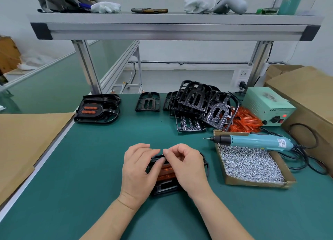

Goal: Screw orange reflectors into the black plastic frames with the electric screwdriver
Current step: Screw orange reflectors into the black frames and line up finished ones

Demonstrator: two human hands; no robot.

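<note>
Green surface (90, 167). Far right: heap of black frames (196, 103). Near right: cardboard tray of screws (252, 164). Loose reflectors (246, 119) lie between heap and tray. Electric screwdriver (252, 140) lies across the tray's far rim, tip pointing left. Near centre: left hand (138, 169) grips one frame (165, 187) by its left side, an orange reflector (166, 171) seated in it. Right hand (187, 166) over the frame, thumb and forefinger pinched together; on what, cannot tell.
</note>
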